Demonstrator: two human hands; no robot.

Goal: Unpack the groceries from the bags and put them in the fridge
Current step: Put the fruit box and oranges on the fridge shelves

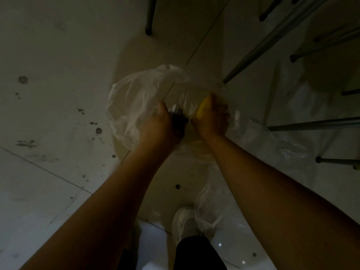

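Dim tiled floor (pixel 58 55) lies below me. At centre, my left hand (pixel 161 123) curls round something dark I cannot name, plus the clear bag (pixel 132 98); my right hand (pixel 213 117) grips a yellow fruit (pixel 203 108). I judge I'm mid-unpacking; next, lift both free. Metal chair legs (pixel 272 39) crowd two o'clock, loose plastic (pixel 210 207) lies by my shoe (pixel 181 223) at six.

Clear plastic bag (pixel 132 102), yellow fruit (pixel 203 108), white shoe (pixel 182 223), pale floor (pixel 58 55) with dark spots
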